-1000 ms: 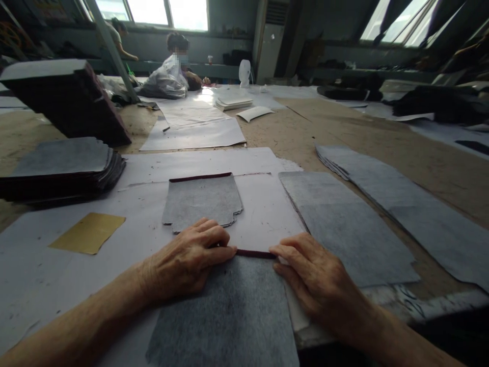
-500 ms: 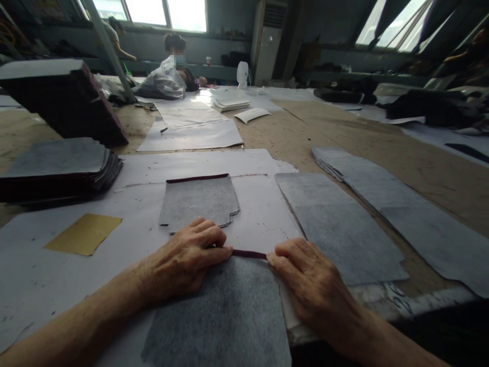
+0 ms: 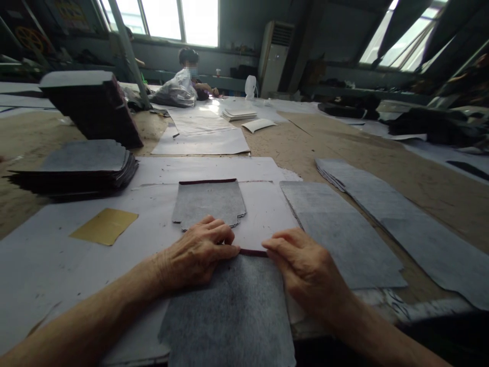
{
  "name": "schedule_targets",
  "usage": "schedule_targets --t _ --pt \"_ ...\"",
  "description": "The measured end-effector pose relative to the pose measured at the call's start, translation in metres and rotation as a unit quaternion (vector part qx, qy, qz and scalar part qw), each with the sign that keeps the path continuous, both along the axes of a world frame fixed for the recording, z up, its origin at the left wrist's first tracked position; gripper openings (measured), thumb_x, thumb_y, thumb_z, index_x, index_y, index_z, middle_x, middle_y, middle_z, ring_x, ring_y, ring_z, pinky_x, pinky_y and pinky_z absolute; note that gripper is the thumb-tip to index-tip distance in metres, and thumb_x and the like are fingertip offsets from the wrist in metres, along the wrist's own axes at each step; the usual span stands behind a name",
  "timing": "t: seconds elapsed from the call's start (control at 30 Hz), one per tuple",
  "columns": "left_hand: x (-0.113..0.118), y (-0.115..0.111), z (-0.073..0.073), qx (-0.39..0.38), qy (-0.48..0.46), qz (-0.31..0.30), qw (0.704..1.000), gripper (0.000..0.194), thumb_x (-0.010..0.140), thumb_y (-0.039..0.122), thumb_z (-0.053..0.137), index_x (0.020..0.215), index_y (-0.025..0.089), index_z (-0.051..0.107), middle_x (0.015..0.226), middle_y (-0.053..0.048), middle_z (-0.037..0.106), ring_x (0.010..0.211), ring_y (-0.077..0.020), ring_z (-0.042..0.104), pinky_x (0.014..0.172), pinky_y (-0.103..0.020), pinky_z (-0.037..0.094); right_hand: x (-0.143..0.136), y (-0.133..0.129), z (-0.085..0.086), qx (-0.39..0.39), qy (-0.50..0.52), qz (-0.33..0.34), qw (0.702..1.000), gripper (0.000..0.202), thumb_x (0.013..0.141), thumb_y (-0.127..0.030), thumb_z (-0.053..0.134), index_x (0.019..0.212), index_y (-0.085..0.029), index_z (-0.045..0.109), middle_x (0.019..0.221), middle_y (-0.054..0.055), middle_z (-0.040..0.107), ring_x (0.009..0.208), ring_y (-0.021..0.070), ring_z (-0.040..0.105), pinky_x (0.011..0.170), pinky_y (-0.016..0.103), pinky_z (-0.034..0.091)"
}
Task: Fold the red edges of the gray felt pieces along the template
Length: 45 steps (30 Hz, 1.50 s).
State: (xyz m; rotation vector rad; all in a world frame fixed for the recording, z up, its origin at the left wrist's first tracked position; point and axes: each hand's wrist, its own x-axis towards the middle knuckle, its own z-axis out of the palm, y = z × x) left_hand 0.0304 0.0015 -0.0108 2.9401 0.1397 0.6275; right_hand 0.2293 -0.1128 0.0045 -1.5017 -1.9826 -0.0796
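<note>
A grey fabric piece [image 3: 233, 311] lies before me at the table's near edge, with a narrow dark red fold [image 3: 253, 252] along its far side. My left hand [image 3: 206, 250] rests on the left part of that fold, thumb and curled fingers closed on the edge. At the fold's right end, my right hand [image 3: 301, 260] pinches the edge between thumb and forefinger. Just beyond my left hand lies a smaller-looking grey piece [image 3: 209, 203] with notched lower corners and a dark red strip along its far edge.
Grey panels [image 3: 340, 229] and a fanned row of longer ones [image 3: 405, 219] lie to the right. On the left are a yellow card [image 3: 105, 226], a stack of grey pieces [image 3: 84, 155] and a leaning dark stack [image 3: 91, 109]. A person [image 3: 189, 63] sits across the table.
My right hand has shifted along the fold toward my left hand, narrowing the gap between them. My left hand stays on the edge. The view has turned slightly left.
</note>
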Motion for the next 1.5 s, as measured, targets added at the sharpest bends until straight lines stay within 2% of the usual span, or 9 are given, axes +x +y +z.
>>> schedule_targets --t 0.17,0.37,0.7,0.83,0.93,1.07,1.23,1.37,1.5 --pt "-0.004 0.0 0.003 -0.03 -0.012 0.012 0.999 0.033 0.075 0.005 0.044 0.099 0.019 0.061 0.085 -0.004 0.057 0.077 -0.0158 0.049 0.074 -0.035 0.035 -0.029 0.006 -0.016 0.018 -0.077 0.056 0.995 0.03 0.076 0.003 0.035 0.081 -0.01 0.062 0.074 0.009 0.055 0.073 0.0195 0.049 0.062 0.03 0.046" --pt "-0.029 0.007 0.005 -0.152 -0.028 0.049 0.987 0.03 0.085 0.007 0.041 0.103 0.018 0.062 0.088 -0.005 0.055 0.08 -0.0117 0.051 0.07 -0.024 0.045 -0.019 0.01 -0.016 0.006 -0.065 0.098 0.993 0.034 0.081 -0.001 0.035 0.103 -0.009 0.059 0.082 0.009 0.056 0.078 0.0199 0.049 0.067 0.032 0.05" --pt "-0.035 0.013 0.004 -0.039 -0.007 -0.006 0.999 0.033 0.077 0.0 0.04 0.1 0.012 0.059 0.086 -0.008 0.055 0.079 -0.0166 0.047 0.071 -0.032 0.043 -0.024 0.014 -0.005 -0.047 -0.191 0.125 0.972 0.048 0.069 0.002 0.045 0.114 -0.01 0.056 0.094 0.011 0.058 0.079 0.0215 0.049 0.07 0.036 0.051" --pt "-0.033 0.012 0.003 0.01 -0.002 -0.019 1.0 0.028 0.08 0.004 0.038 0.101 0.01 0.056 0.086 -0.008 0.055 0.077 -0.0173 0.046 0.072 -0.035 0.041 -0.034 0.025 0.007 -0.078 -0.217 0.115 0.966 0.04 0.063 -0.001 0.049 0.098 -0.013 0.064 0.082 0.01 0.057 0.073 0.0223 0.049 0.061 0.036 0.049" --pt "-0.032 0.012 0.003 0.019 0.001 -0.016 1.0 0.025 0.081 0.006 0.037 0.095 0.012 0.057 0.082 -0.008 0.056 0.074 -0.0171 0.045 0.07 -0.035 0.041 -0.046 0.034 0.006 -0.054 -0.184 0.114 0.975 0.027 0.064 -0.002 0.046 0.081 -0.012 0.065 0.077 0.01 0.056 0.073 0.0227 0.048 0.062 0.037 0.047" --pt "-0.04 0.014 0.003 -0.035 -0.032 0.001 0.999 0.028 0.078 0.004 0.041 0.098 0.012 0.058 0.086 -0.008 0.056 0.078 -0.0166 0.048 0.072 -0.032 0.044 -0.054 0.037 -0.011 -0.019 -0.116 0.151 0.981 0.032 0.066 0.004 0.036 0.079 -0.007 0.062 0.076 0.012 0.053 0.071 0.0209 0.045 0.059 0.032 0.046" --pt "-0.058 0.017 0.0 -0.128 -0.068 0.044 0.988 0.03 0.083 0.004 0.04 0.102 0.015 0.061 0.084 -0.006 0.055 0.078 -0.0128 0.051 0.071 -0.025 0.046 -0.046 0.035 -0.021 -0.022 -0.047 0.177 0.983 0.034 0.075 0.004 0.032 0.089 -0.006 0.061 0.082 0.012 0.054 0.077 0.0208 0.045 0.064 0.033 0.049" --pt "-0.062 0.019 -0.001 -0.127 -0.073 0.052 0.988 0.03 0.081 0.002 0.041 0.099 0.015 0.062 0.084 -0.006 0.055 0.078 -0.0129 0.051 0.071 -0.026 0.046 -0.042 0.038 -0.02 -0.029 -0.036 0.185 0.982 0.041 0.076 0.002 0.034 0.112 -0.003 0.053 0.089 0.014 0.053 0.084 0.0219 0.046 0.072 0.037 0.05" --pt "-0.06 0.02 -0.003 -0.113 -0.066 0.066 0.989 0.03 0.08 0.003 0.042 0.097 0.016 0.063 0.084 -0.006 0.056 0.077 -0.0134 0.05 0.069 -0.026 0.046 -0.044 0.041 -0.016 -0.111 -0.042 0.192 0.974 0.047 0.075 0.0 0.037 0.12 -0.006 0.049 0.091 0.012 0.05 0.081 0.0193 0.048 0.071 0.033 0.05"
